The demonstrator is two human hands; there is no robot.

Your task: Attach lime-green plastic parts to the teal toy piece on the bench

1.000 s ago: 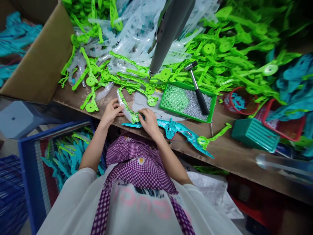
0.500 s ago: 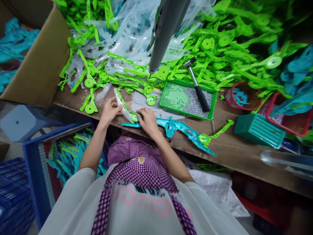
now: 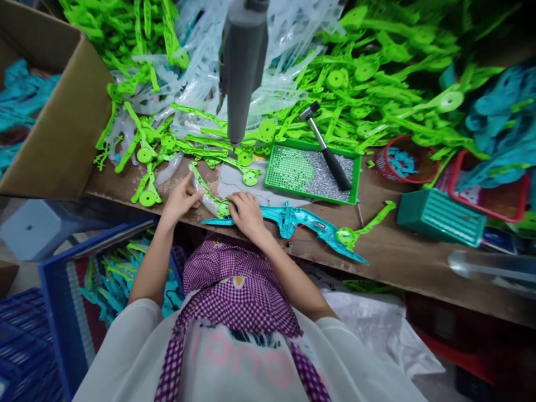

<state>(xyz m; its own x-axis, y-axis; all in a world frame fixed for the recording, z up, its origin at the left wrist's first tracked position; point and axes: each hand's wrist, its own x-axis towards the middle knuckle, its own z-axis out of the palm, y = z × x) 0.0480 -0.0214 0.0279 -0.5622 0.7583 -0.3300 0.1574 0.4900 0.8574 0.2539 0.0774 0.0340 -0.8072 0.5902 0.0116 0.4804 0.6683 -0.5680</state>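
A long blue bow-shaped part (image 3: 310, 215) lies along the table's front edge, with a green arm (image 3: 372, 222) at its right end. At its left end sits another green arm (image 3: 223, 210) with a clear cover (image 3: 207, 202) beside it. My left hand (image 3: 182, 200) grips the upper part of the clear cover and green arm between thumb and fingers. My right hand (image 3: 246, 213) is curled over the joint where the green arm meets the blue part; its fingertips are partly hidden.
A hammer (image 3: 329, 153) lies across a green tray (image 3: 355, 184) of small metal pieces. A grey power tool (image 3: 243, 72) hangs above the table. Behind are heaps of green arms (image 3: 377, 67) and clear covers (image 3: 276, 33). A cardboard box (image 3: 54, 123) stands left, a red basket (image 3: 433, 173) right.
The view has shifted slightly, so the hanging tool appears farther left. Both hands keep nearly the same places at the left end of the blue part.
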